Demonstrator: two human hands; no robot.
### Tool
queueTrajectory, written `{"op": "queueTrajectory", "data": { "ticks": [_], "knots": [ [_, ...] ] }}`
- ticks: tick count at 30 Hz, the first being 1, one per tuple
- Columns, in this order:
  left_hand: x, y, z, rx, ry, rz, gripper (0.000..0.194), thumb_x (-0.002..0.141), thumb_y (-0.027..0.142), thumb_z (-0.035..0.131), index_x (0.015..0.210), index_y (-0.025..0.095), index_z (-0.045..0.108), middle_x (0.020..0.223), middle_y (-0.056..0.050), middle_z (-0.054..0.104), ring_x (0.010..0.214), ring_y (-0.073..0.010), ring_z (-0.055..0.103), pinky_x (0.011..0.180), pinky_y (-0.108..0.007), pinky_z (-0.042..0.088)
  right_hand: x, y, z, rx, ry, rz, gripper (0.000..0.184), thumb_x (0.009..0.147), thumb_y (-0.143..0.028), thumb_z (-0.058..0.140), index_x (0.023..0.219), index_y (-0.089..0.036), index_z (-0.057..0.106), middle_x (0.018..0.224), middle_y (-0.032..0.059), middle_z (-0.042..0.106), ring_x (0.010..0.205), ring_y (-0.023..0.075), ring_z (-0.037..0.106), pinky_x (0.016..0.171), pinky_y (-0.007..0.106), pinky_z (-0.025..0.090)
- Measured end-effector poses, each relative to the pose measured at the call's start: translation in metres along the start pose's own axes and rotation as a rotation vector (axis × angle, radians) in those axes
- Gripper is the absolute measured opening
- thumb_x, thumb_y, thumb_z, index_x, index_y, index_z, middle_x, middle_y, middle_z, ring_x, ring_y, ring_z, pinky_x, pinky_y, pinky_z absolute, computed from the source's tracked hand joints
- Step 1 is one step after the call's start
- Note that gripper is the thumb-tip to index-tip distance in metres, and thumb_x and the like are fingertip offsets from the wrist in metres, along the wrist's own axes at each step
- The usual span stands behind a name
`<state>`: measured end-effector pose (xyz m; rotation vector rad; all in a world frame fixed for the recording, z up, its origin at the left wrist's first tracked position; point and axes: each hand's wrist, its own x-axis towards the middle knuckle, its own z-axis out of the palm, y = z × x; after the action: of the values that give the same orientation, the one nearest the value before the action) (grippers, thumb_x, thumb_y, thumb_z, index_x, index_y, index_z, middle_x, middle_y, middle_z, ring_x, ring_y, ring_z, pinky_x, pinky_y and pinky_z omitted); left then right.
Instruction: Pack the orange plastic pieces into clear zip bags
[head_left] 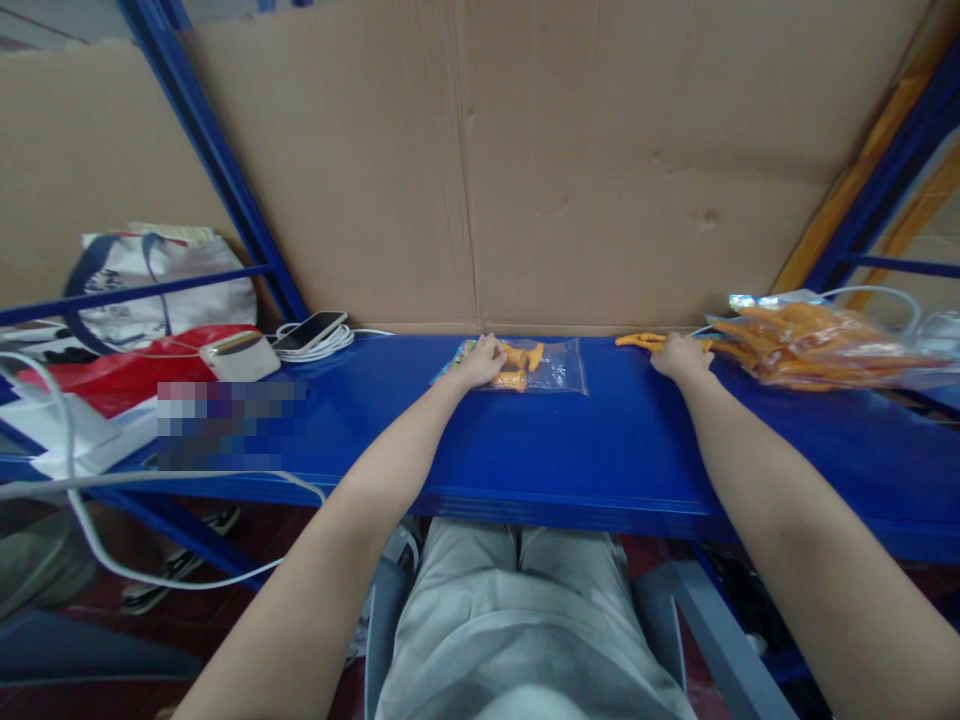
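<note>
My left hand [480, 362] rests on the left end of a small clear plastic bag [559, 367] that lies on the blue shelf [525, 450]. Its fingers are curled on the bag's edge. Inside the bag are a few small orange plastic pieces [519, 366]. My right hand [679, 356] is closed around a long orange plastic piece [639, 341] that sticks out to its left. Just right of that hand lies a larger clear bag [814, 345] full of orange plastic pieces.
A brown cardboard sheet [525, 160] forms the back wall. At the left of the shelf lie a phone [309, 331] on a coiled white cable, a white box [241, 356], a red bag [120, 375] and a white tote bag [161, 280]. Blue frame posts stand at both sides.
</note>
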<state>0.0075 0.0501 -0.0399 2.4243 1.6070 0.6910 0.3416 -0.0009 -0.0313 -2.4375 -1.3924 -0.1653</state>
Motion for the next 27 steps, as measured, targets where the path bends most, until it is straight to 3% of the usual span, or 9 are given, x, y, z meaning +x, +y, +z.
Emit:
{"op": "queueTrajectory", "data": {
  "ticks": [5, 9, 11, 13, 15, 18, 21, 25, 27],
  "knots": [
    [0.000, 0.000, 0.000, 0.027, -0.007, -0.038, 0.023, 0.094, 0.028, 0.039, 0.104, 0.021, 0.058, 0.151, -0.009, 0.044, 0.147, -0.0254, 0.027, 0.118, -0.044, 0.023, -0.005, -0.030, -0.019, -0.055, -0.089, -0.039, 0.044, 0.091, -0.033, 0.049, 0.122, -0.006, 0.063, 0.115, 0.0261, 0.066, 0.113, 0.0353, 0.062, 0.094, 0.049, 0.046],
    [0.000, -0.001, 0.000, 0.017, 0.004, -0.012, 0.022, 0.093, 0.029, 0.040, 0.104, 0.021, 0.057, 0.149, -0.010, 0.047, 0.144, -0.0248, 0.033, 0.116, -0.042, 0.028, -0.012, -0.054, -0.029, 0.113, -0.412, -0.163, 0.045, 0.098, -0.028, 0.033, 0.104, -0.004, 0.071, 0.086, 0.0198, 0.073, 0.076, 0.0235, 0.072, 0.069, 0.031, 0.054],
    [0.000, -0.001, 0.000, 0.011, 0.010, 0.002, 0.021, 0.093, 0.028, 0.039, 0.101, 0.021, 0.057, 0.143, -0.010, 0.052, 0.142, -0.0247, 0.036, 0.116, -0.042, 0.029, -0.015, -0.059, -0.027, 0.155, -0.471, -0.217, 0.040, 0.096, -0.021, 0.035, 0.110, -0.006, 0.070, 0.084, 0.0150, 0.074, 0.067, 0.0192, 0.070, 0.064, 0.027, 0.053],
    [-0.001, 0.000, -0.001, 0.011, 0.015, 0.014, 0.019, 0.093, 0.026, 0.039, 0.099, 0.021, 0.057, 0.133, -0.011, 0.059, 0.137, -0.0253, 0.042, 0.114, -0.042, 0.031, -0.016, -0.058, -0.022, 0.115, -0.369, -0.312, 0.040, 0.089, -0.013, 0.044, 0.122, -0.012, 0.066, 0.094, 0.0117, 0.075, 0.076, 0.0188, 0.071, 0.069, 0.026, 0.054],
    [-0.001, 0.000, -0.002, 0.015, 0.021, 0.023, 0.018, 0.093, 0.024, 0.039, 0.097, 0.020, 0.056, 0.124, -0.010, 0.062, 0.129, -0.0252, 0.049, 0.112, -0.041, 0.034, -0.015, -0.053, -0.016, 0.029, -0.227, -0.436, 0.049, 0.082, -0.008, 0.049, 0.127, -0.017, 0.064, 0.115, 0.0112, 0.071, 0.101, 0.0217, 0.068, 0.086, 0.028, 0.052],
    [-0.002, 0.001, -0.002, 0.014, 0.027, 0.030, 0.016, 0.093, 0.022, 0.039, 0.095, 0.020, 0.055, 0.121, -0.010, 0.063, 0.124, -0.0234, 0.052, 0.110, -0.039, 0.036, -0.013, -0.044, -0.008, -0.086, -0.144, -0.536, 0.050, 0.080, -0.008, 0.051, 0.124, -0.023, 0.067, 0.135, 0.0109, 0.060, 0.127, 0.0289, 0.052, 0.104, 0.043, 0.042],
    [-0.001, 0.002, -0.001, -0.001, 0.030, 0.027, 0.016, 0.093, 0.023, 0.040, 0.095, 0.020, 0.055, 0.126, -0.011, 0.062, 0.126, -0.0221, 0.051, 0.111, -0.038, 0.035, -0.014, -0.042, -0.006, -0.135, -0.129, -0.577, 0.046, 0.080, -0.009, 0.049, 0.118, -0.024, 0.069, 0.136, 0.0116, 0.058, 0.130, 0.0313, 0.047, 0.106, 0.055, 0.036],
    [-0.003, 0.004, -0.002, -0.007, 0.035, 0.017, 0.018, 0.094, 0.022, 0.040, 0.097, 0.019, 0.058, 0.141, -0.014, 0.054, 0.139, -0.0225, 0.040, 0.116, -0.040, 0.028, -0.019, -0.050, -0.013, -0.188, -0.137, -0.562, 0.042, 0.085, -0.018, 0.046, 0.123, -0.020, 0.065, 0.125, 0.0137, 0.065, 0.121, 0.0287, 0.055, 0.105, 0.051, 0.034],
    [-0.005, 0.007, -0.004, 0.007, 0.028, -0.013, 0.020, 0.094, 0.023, 0.040, 0.100, 0.018, 0.059, 0.150, -0.014, 0.045, 0.145, -0.0243, 0.031, 0.118, -0.046, 0.023, -0.022, -0.055, -0.019, -0.202, -0.140, -0.548, 0.043, 0.087, -0.021, 0.045, 0.126, -0.020, 0.063, 0.123, 0.0140, 0.067, 0.118, 0.0284, 0.058, 0.102, 0.048, 0.036]
  ]
}}
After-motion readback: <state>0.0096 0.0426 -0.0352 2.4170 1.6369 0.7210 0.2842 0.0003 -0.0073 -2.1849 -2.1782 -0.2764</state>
